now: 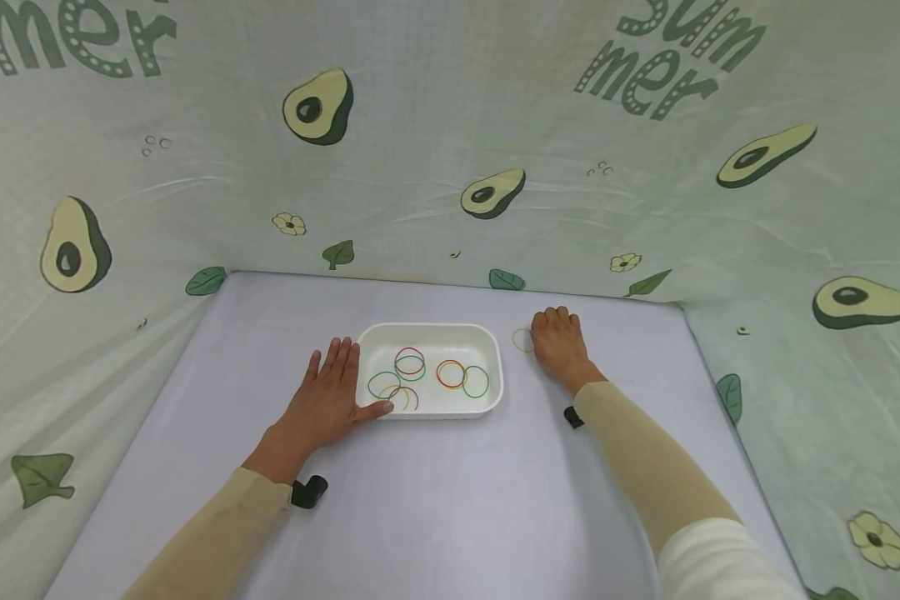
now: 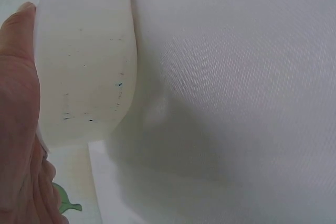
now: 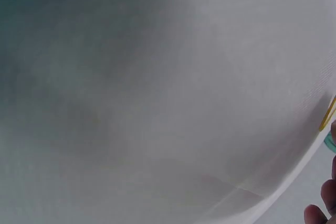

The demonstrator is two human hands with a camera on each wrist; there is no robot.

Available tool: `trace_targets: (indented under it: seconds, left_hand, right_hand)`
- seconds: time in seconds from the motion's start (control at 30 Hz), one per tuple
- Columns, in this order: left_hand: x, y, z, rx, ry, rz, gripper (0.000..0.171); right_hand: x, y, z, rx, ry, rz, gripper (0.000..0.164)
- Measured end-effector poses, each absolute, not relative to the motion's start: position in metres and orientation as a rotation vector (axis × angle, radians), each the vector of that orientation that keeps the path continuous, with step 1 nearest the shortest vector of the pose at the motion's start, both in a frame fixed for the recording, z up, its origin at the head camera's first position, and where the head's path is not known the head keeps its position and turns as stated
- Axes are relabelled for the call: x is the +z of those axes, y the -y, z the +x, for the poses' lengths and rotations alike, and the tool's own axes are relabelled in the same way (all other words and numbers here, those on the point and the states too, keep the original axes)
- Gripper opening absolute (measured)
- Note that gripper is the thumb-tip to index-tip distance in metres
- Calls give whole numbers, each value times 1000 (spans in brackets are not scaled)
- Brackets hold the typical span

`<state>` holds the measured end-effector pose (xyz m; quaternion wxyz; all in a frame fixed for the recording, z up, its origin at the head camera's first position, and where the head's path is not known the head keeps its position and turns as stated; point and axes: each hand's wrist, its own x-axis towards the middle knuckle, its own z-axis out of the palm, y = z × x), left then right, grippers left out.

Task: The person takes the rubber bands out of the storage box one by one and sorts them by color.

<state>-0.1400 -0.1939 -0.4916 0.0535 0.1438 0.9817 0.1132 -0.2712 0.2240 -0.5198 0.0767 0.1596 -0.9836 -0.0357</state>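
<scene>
Left side of the worktop (image 1: pixel 450 517): left hand (image 1: pixel 326 404) flat, fingers straight, holding nothing; it touches the left end of the white tray (image 1: pixel 435 405), thumb over the near rim; tray holds a left cluster of red, green and yellow bands (image 1: pixel 400 385), then a right cluster of red, orange and green rings (image 1: pixel 464 379); just right of the tray, right hand (image 1: pixel 561 343) has fingers curled, pinching a yellow band (image 1: pixel 513 340).
</scene>
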Motion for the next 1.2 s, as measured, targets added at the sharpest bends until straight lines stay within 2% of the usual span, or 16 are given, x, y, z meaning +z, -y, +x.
trace_targets:
  seconds: [0.13,0.3,0.57,0.83,1.2]
  left_hand:
    - [-491,193,-140,345,-2980,431,120]
    - [-489,190,-140,360,-2974,415,124]
    - [-491,188,-141,355,-2964,415,134]
    - [-489,187,-140,348,-2957,411,133]
    - [-492,187,-142,331,-2967,402,135]
  right_hand:
    - [-522,-225,-272,-111,2924,459,17]
    - [-518,-223,-272,-38,2881,433,21]
    - [-493,-200,-267,39,2756,503,16]
    - [-468,-151,-257,74,2667,647,16]
    - [-474,-68,-231,160,2572,933,14]
